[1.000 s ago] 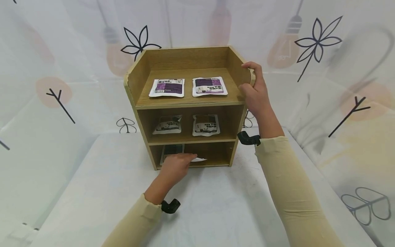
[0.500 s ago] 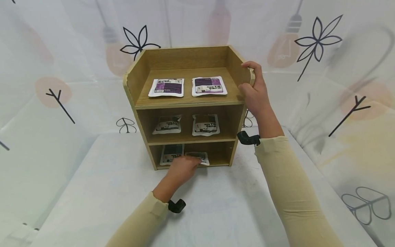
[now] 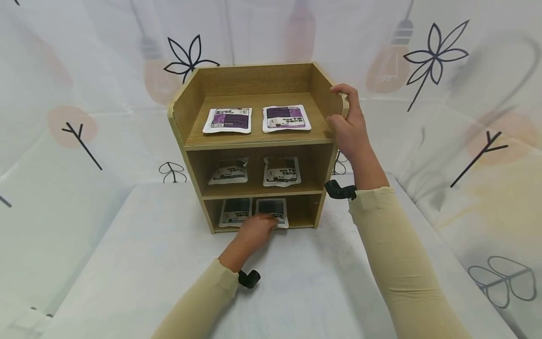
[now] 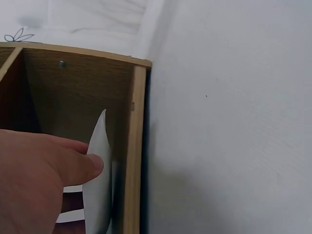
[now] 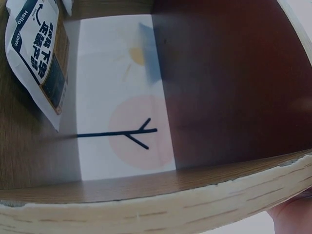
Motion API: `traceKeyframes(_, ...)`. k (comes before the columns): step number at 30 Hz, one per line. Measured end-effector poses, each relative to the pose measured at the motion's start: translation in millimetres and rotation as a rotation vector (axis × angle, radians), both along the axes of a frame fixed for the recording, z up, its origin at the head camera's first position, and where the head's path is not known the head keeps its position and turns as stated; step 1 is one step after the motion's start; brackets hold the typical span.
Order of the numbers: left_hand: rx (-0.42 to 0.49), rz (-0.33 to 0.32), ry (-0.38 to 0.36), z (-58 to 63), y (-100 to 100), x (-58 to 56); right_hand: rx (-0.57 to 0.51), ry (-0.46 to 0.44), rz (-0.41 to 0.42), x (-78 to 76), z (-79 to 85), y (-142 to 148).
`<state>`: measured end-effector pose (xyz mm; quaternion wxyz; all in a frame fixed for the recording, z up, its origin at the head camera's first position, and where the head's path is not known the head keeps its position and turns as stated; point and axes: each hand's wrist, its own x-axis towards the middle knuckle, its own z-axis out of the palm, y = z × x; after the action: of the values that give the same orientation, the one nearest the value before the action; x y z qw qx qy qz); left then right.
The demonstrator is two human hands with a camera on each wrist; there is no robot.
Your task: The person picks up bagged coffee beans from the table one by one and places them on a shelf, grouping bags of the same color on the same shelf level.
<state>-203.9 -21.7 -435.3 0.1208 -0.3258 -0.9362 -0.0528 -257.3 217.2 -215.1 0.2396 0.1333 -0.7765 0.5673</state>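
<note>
A small three-tier wooden shelf (image 3: 262, 145) stands on the white-covered table. My left hand (image 3: 255, 230) reaches into its bottom tier and pinches the right-hand foil pouch (image 3: 271, 207), whose dark, printed face shows in the head view. In the left wrist view the thumb lies on the edge of this white-edged pouch (image 4: 99, 195), with the fingers on its other side. Left of it in the same tier is another dark pouch (image 3: 235, 210), close to my hand. My right hand (image 3: 351, 127) grips the shelf's right side panel at the top, thumb inside.
Two purple-and-white pouches (image 3: 228, 120) lie on the top tier. Two more pouches (image 3: 282, 171) rest in the middle tier; one pouch (image 5: 41, 58) shows in the right wrist view. A patterned white cloth (image 3: 262, 33) hangs behind the shelf.
My left hand has moved slightly right. The pouch it holds has turned from edge-on to showing its dark face, beside the other bottom pouch. My right hand stays on the panel.
</note>
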Motion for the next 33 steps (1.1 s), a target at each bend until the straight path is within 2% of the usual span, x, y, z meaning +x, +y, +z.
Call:
traceKeyframes(9,-0.041,0.001,-0.017,-5.3,12,-9.8,0.005,-0.006,-0.004,0.0,0.0,0)
traceKeyframes(18,-0.071,0.043,-0.053,-9.0,23,-16.7,0.009,-0.005,-0.002,0.2,-0.3,0)
traceKeyframes(26,-0.087,0.047,-0.024,-14.9,29,-22.7,-0.001,-0.005,-0.002,-0.1,-0.1,-1)
traceKeyframes(33,-0.082,0.04,0.005,-16.1,32,-23.5,0.009,-0.008,-0.008,0.5,0.1,0)
